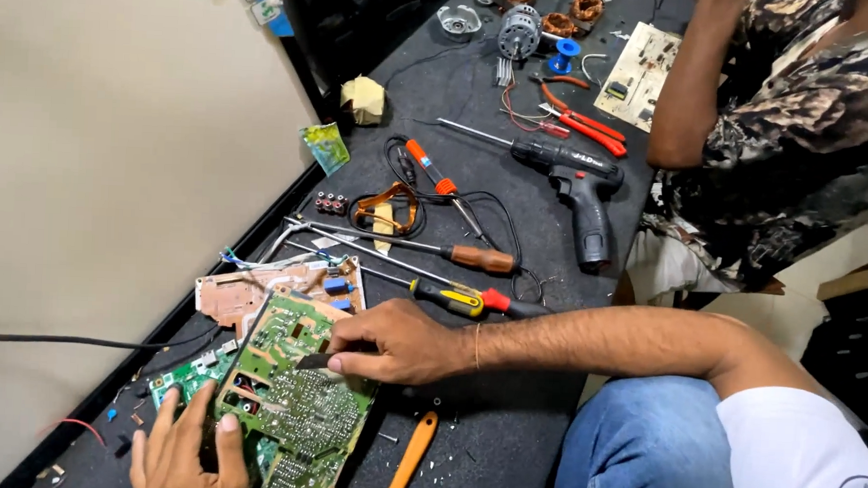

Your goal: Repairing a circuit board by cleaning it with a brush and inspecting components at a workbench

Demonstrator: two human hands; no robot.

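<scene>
A green circuit board (295, 404) lies solder side up on the dark table mat (503, 442), on top of other boards. My left hand (186, 453) presses on its near left corner, fingers spread. My right hand (396, 342) rests over the board's right edge and pinches a small dark tool (314, 361) whose tip touches the board's surface. A brown board (242, 294) and a smaller green board (186, 375) stick out from beneath it.
Screwdrivers (456, 298), a soldering iron (437, 181), a black cordless drill (578, 182), red pliers (586, 124), a small motor (518, 31) and an orange handle (407, 459) lie on the mat. Another person (761, 122) sits at the far right beside a beige board (641, 73). A wall runs along the left.
</scene>
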